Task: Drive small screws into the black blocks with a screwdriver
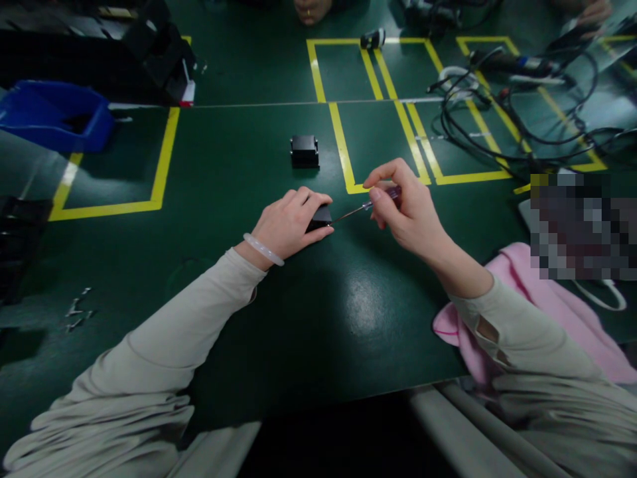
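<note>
My left hand [291,222] lies on the green table [308,318], fingers closed over a small black block [321,217] and pinning it down. My right hand [405,209] pinches a thin screwdriver [365,207] with a purple handle; its metal tip touches the right side of the block. A pale bangle sits on my left wrist. A second small black block [304,151] stands alone farther back on the table.
A blue bin [54,114] is at the far left, with dark equipment behind it. Tangled black cables [502,113] cover yellow taped boxes at the right. Pink cloth [527,312] lies by my right arm. Small metal parts [77,309] lie left. Other people's hands [311,10] show at the far edge.
</note>
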Tool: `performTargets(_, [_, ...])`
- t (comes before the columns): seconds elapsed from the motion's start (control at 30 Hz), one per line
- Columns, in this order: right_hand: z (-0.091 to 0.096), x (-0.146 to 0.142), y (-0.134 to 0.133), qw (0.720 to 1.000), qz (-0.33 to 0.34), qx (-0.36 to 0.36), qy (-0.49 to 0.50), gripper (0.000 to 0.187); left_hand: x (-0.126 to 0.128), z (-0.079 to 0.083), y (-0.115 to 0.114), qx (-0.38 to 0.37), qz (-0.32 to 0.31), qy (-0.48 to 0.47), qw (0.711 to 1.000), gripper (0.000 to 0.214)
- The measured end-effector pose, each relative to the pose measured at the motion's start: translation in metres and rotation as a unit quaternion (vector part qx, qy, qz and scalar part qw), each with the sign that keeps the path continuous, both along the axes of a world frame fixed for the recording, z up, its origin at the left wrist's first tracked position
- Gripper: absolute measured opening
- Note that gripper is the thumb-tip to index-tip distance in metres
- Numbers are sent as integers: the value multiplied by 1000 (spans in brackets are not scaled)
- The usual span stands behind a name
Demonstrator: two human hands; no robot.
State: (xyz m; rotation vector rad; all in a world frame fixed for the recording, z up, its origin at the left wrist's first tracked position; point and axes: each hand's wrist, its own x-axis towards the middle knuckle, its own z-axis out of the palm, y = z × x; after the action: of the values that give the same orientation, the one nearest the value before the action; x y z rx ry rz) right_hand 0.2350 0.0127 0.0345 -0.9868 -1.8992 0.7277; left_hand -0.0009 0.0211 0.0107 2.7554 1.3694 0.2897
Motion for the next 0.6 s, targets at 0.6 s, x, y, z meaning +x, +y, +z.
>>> performTargets(0.6, [-1, 0, 0, 1000, -4, 6, -9, 29, 0, 0, 0, -10, -3, -7, 1000, 48])
